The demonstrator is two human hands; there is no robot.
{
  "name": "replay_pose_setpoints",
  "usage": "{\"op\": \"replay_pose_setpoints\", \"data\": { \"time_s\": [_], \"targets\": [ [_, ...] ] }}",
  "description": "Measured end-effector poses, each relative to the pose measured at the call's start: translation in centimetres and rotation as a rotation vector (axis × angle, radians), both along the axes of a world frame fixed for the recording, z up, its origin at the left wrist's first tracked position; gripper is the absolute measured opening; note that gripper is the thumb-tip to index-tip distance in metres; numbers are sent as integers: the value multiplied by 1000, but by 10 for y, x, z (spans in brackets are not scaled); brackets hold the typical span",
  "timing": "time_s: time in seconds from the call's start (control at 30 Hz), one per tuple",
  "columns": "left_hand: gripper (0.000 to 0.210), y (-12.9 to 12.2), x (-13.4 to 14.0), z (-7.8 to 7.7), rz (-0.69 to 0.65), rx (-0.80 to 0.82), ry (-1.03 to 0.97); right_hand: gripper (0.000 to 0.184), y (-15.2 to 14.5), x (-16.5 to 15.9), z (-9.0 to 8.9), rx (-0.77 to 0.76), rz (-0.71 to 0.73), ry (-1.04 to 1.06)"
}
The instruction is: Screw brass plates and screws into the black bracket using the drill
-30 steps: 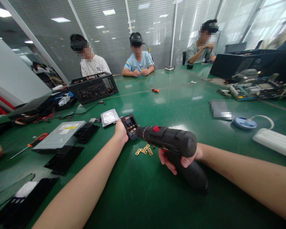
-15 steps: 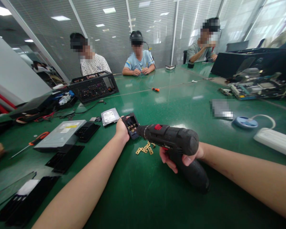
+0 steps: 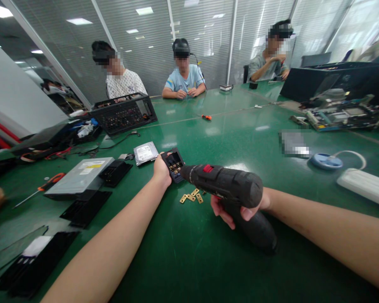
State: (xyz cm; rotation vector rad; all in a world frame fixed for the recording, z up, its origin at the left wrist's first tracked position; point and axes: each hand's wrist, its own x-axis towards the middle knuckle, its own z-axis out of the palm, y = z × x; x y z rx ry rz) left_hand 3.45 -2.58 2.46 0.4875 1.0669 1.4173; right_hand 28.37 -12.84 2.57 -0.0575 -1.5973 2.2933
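Left hand [image 3: 162, 171] clamped on near side of black housing [image 3: 173, 162], held tilted above green table [image 3: 164, 252]; brass-coloured terminals visible inside. Right hand [image 3: 221, 211] wrapped round grip of black power drill [image 3: 225, 183], chuck end pointing left at housing. Contact between bit and terminals: cannot tell. Hands well apart, bridged by drill and housing. Loose brass plates [image 3: 191, 197] on table, just below housing. Hard drive [image 3: 145, 153] flat, beside left hand. Orange-handled screwdriver [image 3: 52, 182] farther left, next to silver optical drive [image 3: 82, 174].
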Motion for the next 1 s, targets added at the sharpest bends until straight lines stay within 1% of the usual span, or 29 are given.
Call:
{"op": "replay_pose_setpoints", "data": {
  "time_s": [0.2,0.47,0.7,1.0],
  "targets": [
    [19,-1,0,0,-15,1,20,51,1,-2,-3,17,-3,4],
    [20,-1,1,2,7,-26,-22,51,3,-2,-3,35,10,0],
    [17,-1,1,2,-6,-4,-3,52,2,-2,-4,32,13,-3],
    [18,0,0,0,-8,-17,-18,52,3,-2,-4,37,14,-3]
  ]
}}
